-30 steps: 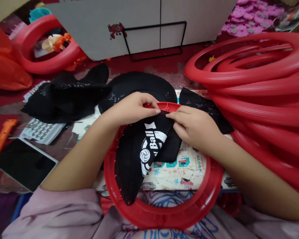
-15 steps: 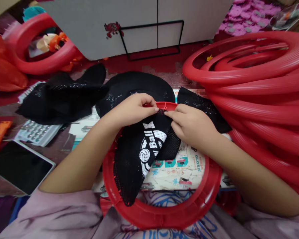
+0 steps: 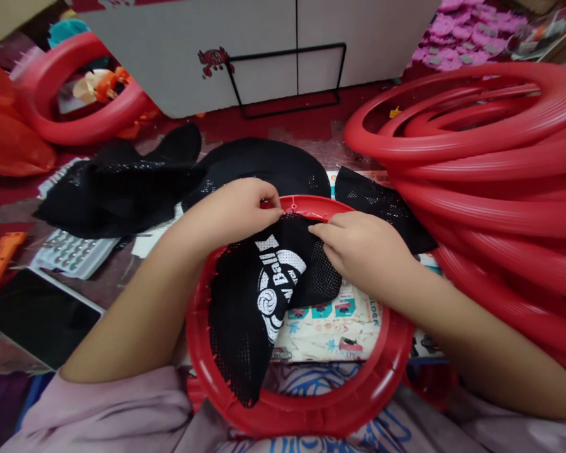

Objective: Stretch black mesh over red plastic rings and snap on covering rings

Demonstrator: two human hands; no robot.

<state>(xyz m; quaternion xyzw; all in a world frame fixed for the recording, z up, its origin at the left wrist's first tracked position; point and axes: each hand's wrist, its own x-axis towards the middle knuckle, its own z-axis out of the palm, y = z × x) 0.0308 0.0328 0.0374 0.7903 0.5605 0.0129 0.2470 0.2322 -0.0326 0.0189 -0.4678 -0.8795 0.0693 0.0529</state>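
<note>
A red plastic hoop rests on my lap and the table edge. A black mesh net with a white ball logo lies across the hoop's left half, its edge hooked on small pegs. My left hand pinches the net's upper edge against the hoop's far rim. My right hand is closed on the same net edge just to the right, fingertips close to the left hand's.
A tall stack of red hoops fills the right side. More black mesh pieces lie behind the hoop. A calculator, a dark tablet and an orange tool sit at the left. Another red hoop lies far left.
Both hands have shifted slightly left along the hoop's far rim, and the net has been drawn a little further over the rim.
</note>
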